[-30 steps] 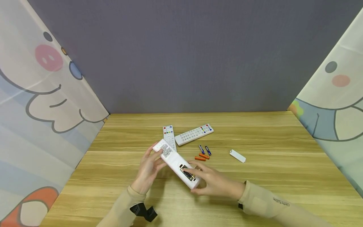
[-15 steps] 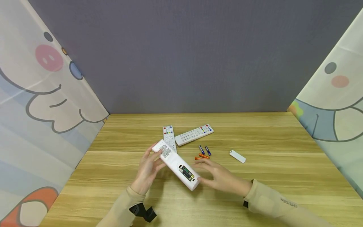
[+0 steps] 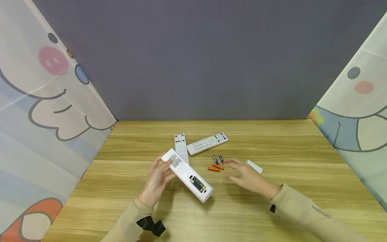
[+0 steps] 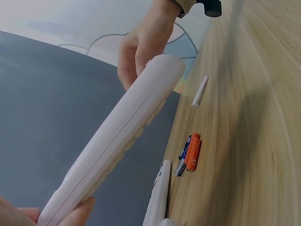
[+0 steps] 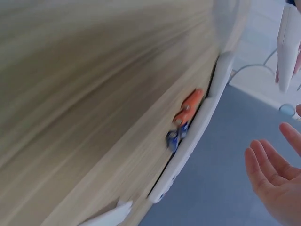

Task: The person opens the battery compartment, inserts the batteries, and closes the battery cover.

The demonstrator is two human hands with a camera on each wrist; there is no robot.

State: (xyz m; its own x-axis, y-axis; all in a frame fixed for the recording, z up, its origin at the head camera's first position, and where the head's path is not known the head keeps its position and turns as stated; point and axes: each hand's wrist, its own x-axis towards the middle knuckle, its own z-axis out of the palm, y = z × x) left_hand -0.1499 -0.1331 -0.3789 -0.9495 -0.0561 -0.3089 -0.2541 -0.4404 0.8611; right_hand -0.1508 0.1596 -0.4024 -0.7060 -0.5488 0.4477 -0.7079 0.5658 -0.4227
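In the head view my left hand point(image 3: 158, 179) grips a white remote control point(image 3: 185, 171) by its far end, back side up. Its battery compartment is uncovered, with dark batteries point(image 3: 198, 183) inside. My right hand point(image 3: 251, 176) is off the remote, fingers loosely bent and holding nothing, over the table beside two orange batteries point(image 3: 214, 169) and two blue ones point(image 3: 215, 159). Just beyond that hand lies a white battery cover point(image 3: 254, 166), partly overlapped by it. The right wrist view shows the right hand point(image 5: 277, 183) with its fingers spread and bare.
Two more white remotes lie button side up behind the held one: a narrow remote point(image 3: 181, 148) and a wider slanted remote point(image 3: 207, 143). A grey panel point(image 3: 211, 60) rises behind the wooden table point(image 3: 127, 174). Printed cloths point(image 3: 33, 84) hang at both sides.
My right hand has left the remote's battery compartment and moved right, toward the battery cover. The batteries in the compartment now show fully. My left hand keeps its grip on the remote nearly in place.
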